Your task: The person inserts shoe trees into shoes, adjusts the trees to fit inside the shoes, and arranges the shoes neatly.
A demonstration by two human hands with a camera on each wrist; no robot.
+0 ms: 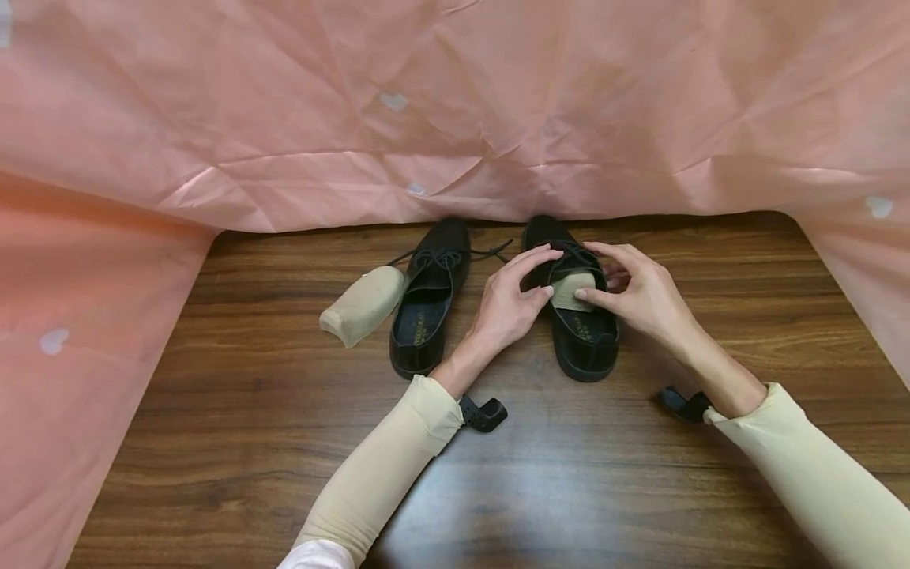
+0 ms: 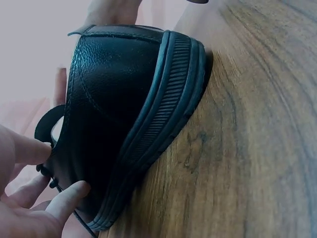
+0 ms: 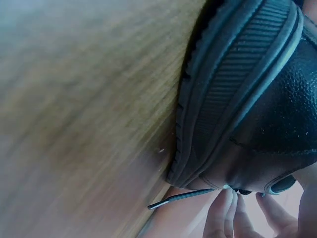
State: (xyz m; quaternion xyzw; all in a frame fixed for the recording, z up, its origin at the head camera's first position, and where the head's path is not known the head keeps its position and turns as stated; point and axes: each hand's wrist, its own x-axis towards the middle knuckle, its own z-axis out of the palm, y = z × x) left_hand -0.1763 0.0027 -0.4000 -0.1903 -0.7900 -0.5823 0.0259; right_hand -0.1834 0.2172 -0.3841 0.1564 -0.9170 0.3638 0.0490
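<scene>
Shoe [image 2: 106, 74] of leather or a lookalike, finely pebbled, softly glossy; sole [image 2: 173, 79] rubbery, ribbed, matt; insert [image 1: 570, 286] matt; tabletop [image 1: 235, 435] smooth, wood-grained, with a sheen; drape [image 1: 455, 95] creased, satiny; sleeves [image 1: 387, 450] matt cloth

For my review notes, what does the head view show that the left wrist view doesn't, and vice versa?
Only the head view: the unheld shoe, a loose beige insert beside it, and a second insert in the handled shoe. Only the left wrist view: the ribbed sole edge of that shoe. Both: the left hand touching the handled shoe, and the wooden surface.
</scene>
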